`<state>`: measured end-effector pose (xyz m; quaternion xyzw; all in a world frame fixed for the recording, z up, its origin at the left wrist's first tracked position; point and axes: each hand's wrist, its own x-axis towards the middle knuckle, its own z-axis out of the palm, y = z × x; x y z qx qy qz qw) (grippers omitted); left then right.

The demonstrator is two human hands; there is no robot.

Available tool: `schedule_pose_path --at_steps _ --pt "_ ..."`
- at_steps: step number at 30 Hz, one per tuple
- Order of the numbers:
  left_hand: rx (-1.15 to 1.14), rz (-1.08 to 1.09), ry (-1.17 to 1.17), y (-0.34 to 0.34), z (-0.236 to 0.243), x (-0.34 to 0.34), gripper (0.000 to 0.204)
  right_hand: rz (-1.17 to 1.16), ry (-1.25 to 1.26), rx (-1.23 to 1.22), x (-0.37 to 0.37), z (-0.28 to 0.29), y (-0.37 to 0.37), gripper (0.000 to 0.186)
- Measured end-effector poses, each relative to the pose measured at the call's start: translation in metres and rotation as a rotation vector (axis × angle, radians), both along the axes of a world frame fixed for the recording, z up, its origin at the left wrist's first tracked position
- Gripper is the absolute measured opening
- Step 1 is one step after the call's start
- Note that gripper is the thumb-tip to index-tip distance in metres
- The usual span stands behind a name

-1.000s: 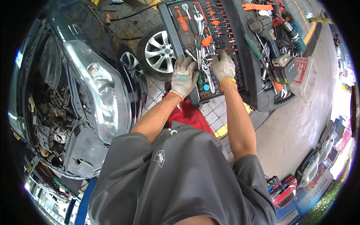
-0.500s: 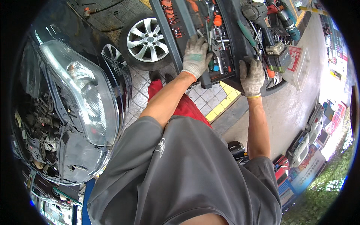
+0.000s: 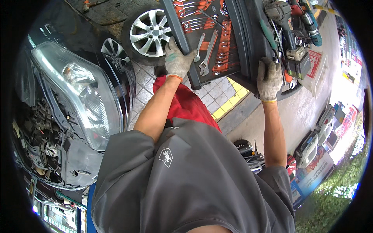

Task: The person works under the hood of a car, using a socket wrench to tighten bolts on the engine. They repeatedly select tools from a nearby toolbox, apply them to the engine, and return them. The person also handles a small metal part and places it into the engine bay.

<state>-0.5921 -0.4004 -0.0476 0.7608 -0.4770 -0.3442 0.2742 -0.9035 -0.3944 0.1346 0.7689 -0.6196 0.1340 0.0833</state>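
The drawer (image 3: 194,79) stands pulled out left of the tool cart (image 3: 254,33), an adjustable wrench (image 3: 210,53) lying inside untouched, with the left hand (image 3: 178,60) at the drawer's left edge, the right hand (image 3: 269,80) at the cart's near end, and whether their fingers grip I cannot tell.

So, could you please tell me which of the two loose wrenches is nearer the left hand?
The shorter wrench, beside the drawer's front rail, is nearer the left hand; the longer wrench lies to its right, beside the orange holders.
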Motion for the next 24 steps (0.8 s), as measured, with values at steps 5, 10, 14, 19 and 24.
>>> schedule_pose_path --at_steps 5,10,14,19,24 --pt "0.228 -0.036 0.242 -0.003 -0.006 0.001 0.119 -0.012 0.021 0.006 0.003 0.002 -0.003 0.021" --pt "0.248 -0.015 0.192 0.014 -0.034 0.022 0.125 -0.018 0.012 0.005 0.0 0.004 -0.002 0.021" --pt "0.088 0.015 0.267 0.04 -0.055 0.069 0.116 -0.034 -0.025 0.022 0.006 0.007 -0.001 0.02" --pt "0.251 0.092 0.031 0.065 -0.049 0.114 0.107 -0.077 -0.048 0.072 0.006 0.007 0.0 0.019" --pt "0.174 0.095 0.08 0.068 -0.042 0.126 0.105 -0.074 -0.062 0.088 0.008 0.011 -0.004 0.02"
